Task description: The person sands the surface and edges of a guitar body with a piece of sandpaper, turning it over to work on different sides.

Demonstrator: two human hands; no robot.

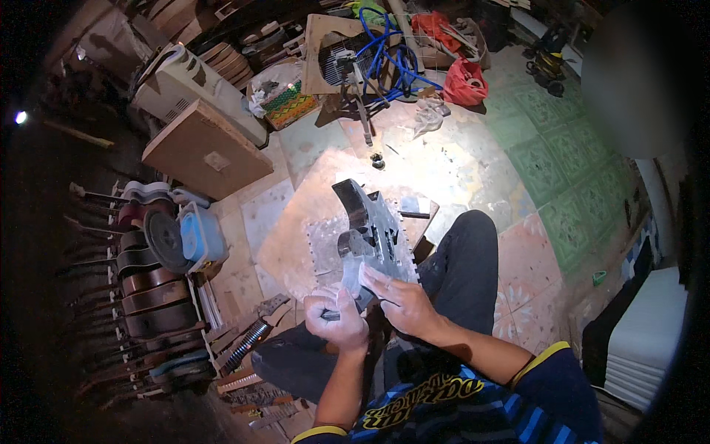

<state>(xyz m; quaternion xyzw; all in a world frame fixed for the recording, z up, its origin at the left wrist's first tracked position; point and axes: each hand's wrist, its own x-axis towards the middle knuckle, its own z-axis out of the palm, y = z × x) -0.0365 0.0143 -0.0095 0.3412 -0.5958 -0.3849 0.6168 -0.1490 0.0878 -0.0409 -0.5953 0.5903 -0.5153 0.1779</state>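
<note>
Two bare hands worked close together in the head view, both at the near end of a dark, horned guitar body (381, 244), which sat in front of the person's crossed legs. The left hand (339, 318) was curled closed around the body's near end, its thumb raised; how much it gripped was partly hidden. The right hand (403, 302) was less closed — its fingers lay nearly straight against the body, just right of a pale grey strip (353, 272). Whether that hand pinched the strip, and whether the strip was loose or a dusty part of the body, could not be told.

Beneath the guitar body and to its left showed a grey mat (323, 248) with a toothed edge. Just right of the body lay a small dark block (416, 214), and the person's right knee (470, 255) rose farther right. Beyond the body were a clear plastic bag (429, 120), a tangle of blue hose (403, 78) and a red plastic bag (467, 83). Left of it stood a blue container (203, 237) and, farther left, a rack of guitar-shaped pieces (151, 296); beyond these, a brown board (203, 152) leaned. A metal coil spring (248, 344) lay to the body's lower left — well apart from green floor tiles (569, 177) on its right.
</note>
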